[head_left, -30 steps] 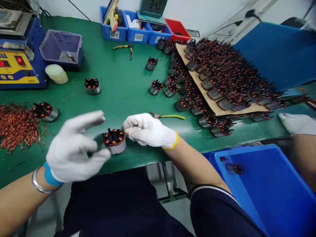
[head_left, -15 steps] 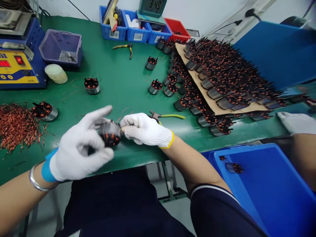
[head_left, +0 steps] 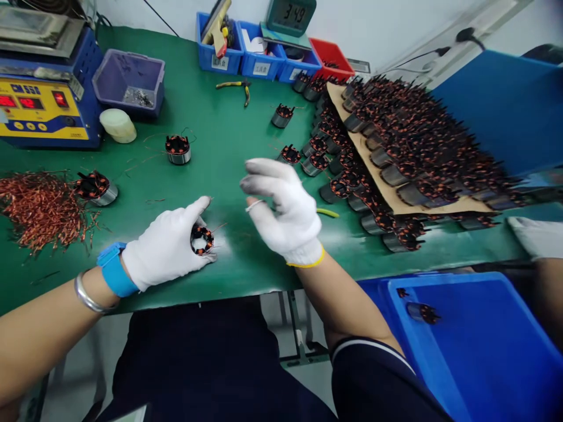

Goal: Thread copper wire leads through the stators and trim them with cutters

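My left hand (head_left: 165, 249), in a white glove with a blue wristband, is wrapped round a wound copper coil core (head_left: 202, 240) at the table's front part. The core's ring opening faces up, and a thin wire sticks out at its right. To the right, my gloved right hand (head_left: 285, 214) is raised with fingers apart and nothing in it. Green-handled pliers (head_left: 328, 213) lie mostly hidden behind that hand. Another core (head_left: 178, 150) stands on the green table beyond my left hand.
Copper wire scraps (head_left: 41, 211) and a core (head_left: 97, 188) lie at left, near a blue-yellow device (head_left: 44, 111) and a purple bin (head_left: 128, 82). Many cores (head_left: 422, 135) crowd a cardboard sheet at right. A blue tray (head_left: 475, 346) is lower right; another person's gloved hand (head_left: 536, 234) is at the edge.
My right hand has let go at the core, lifted right and opened. My left hand has turned the core upright and lowered it to the table. The view has shifted slightly.
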Available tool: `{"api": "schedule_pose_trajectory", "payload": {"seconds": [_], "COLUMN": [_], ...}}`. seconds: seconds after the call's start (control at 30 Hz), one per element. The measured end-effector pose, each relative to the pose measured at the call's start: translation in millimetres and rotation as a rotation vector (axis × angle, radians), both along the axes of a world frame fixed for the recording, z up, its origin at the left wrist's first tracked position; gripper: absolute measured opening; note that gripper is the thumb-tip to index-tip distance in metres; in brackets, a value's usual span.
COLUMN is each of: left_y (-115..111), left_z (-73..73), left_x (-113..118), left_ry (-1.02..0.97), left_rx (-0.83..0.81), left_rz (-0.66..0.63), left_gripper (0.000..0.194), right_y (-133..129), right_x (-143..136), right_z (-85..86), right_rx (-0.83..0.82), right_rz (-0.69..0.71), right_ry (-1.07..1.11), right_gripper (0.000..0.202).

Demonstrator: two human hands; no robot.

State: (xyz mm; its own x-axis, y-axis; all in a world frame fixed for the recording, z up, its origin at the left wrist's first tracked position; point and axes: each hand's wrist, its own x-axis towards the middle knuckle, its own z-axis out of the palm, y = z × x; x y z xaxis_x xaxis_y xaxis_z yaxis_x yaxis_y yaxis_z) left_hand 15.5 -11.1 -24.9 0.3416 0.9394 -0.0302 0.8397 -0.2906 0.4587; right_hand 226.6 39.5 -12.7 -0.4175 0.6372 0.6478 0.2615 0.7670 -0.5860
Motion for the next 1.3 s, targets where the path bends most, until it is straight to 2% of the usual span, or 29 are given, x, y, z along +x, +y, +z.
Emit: {"api": "schedule_pose_trajectory", "payload": {"seconds": [0.07,0.17,0.23,0.3,0.37,0.47,0.5,0.57,0.63,0.67,0.73,0.83,0.9,0.97,1.03,1.07,1.13,1.17,1.23,1.3], "left_y": [0.0,0.3,0.7,0.8,0.6,-0.5,-0.8,-1.1,-0.9,-0.6,-0.1,-0.2,-1.0,-2.2,-3.4,-4.0,-4.8,-5.0,-4.9,-4.2], "left_z": [2.0,3.5,3.9,4.7,6.3,9.6,10.8,13.1,14.8,15.3,15.5,14.1,12.6,11.0,9.8,9.4,9.2,9.3,9.7,10.1], "left_x": [-1.8,-3.1,-2.5,-1.1,0.1,-1.2,-2.7,-6.4,-9.3,-9.8,-8.6,-3.6,-0.9,0.2,0.5,0.5,0.8,1.1,1.8,2.4], "left_ry": [-0.035,-0.062,-0.039,0.026,0.093,0.124,0.112,0.057,0.002,-0.009,0.014,0.080,0.105,0.112,0.104,0.094,0.072,0.065,0.065,0.070], "left_rx": [-0.040,-0.064,-0.059,-0.032,-0.018,-0.031,-0.035,-0.043,-0.064,-0.075,-0.088,-0.070,-0.039,-0.014,0.005,0.013,0.019,0.020,0.016,0.015], "left_rz": [0.023,0.049,0.043,0.026,0.055,0.186,0.218,0.225,0.197,0.183,0.177,0.199,0.211,0.216,0.214,0.213,0.206,0.205,0.200,0.188], "left_gripper": [0.101,0.100,0.092,0.074,0.055,0.053,0.057,0.061,0.056,0.052,0.045,0.043,0.042,0.041,0.042,0.042,0.044,0.045,0.046,0.044], "right_y": [1.8,2.6,5.0,10.4,17.1,22.4,21.4,15.2,5.3,0.4,-6.7,-6.3,0.9,10.4,17.9,19.8,18.6,15.9,9.2,5.7], "right_x": [-1.0,-9.8,-13.5,-9.2,2.9,22.7,25.8,22.8,7.8,-2.7,-24.4,-45.2,-46.4,-39.0,-27.5,-21.8,-13.6,-12.1,-15.3,-24.1], "right_z": [1.4,-3.0,-8.0,-10.0,-5.9,9.3,14.4,20.5,19.0,15.7,6.5,-6.7,-12.5,-15.3,-14.7,-13.1,-7.6,-4.6,-0.1,0.0], "right_rx": [-0.016,-0.187,-0.298,-0.380,-0.431,-0.498,-0.562,-0.759,-0.931,-0.963,-0.982,-1.080,-1.186,-1.224,-1.116,-0.994,-0.635,-0.428,-0.075,0.092], "right_rz": [0.014,0.210,0.294,0.267,0.116,-0.141,-0.150,-0.029,0.112,0.118,0.066,-0.003,-0.070,-0.128,-0.151,-0.165,-0.176,-0.155,-0.053,0.051], "right_ry": [-0.064,-0.396,-0.537,-0.547,-0.462,-0.269,-0.268,-0.427,-0.647,-0.695,-0.649,-0.417,-0.188,0.034,0.184,0.230,0.230,0.165,-0.097,-0.413], "right_gripper": [0.023,0.019,0.017,0.018,0.016,0.021,0.023,0.027,0.029,0.031,0.036,0.031,0.024,0.024,0.026,0.025,0.021,0.020,0.030,0.033]}}
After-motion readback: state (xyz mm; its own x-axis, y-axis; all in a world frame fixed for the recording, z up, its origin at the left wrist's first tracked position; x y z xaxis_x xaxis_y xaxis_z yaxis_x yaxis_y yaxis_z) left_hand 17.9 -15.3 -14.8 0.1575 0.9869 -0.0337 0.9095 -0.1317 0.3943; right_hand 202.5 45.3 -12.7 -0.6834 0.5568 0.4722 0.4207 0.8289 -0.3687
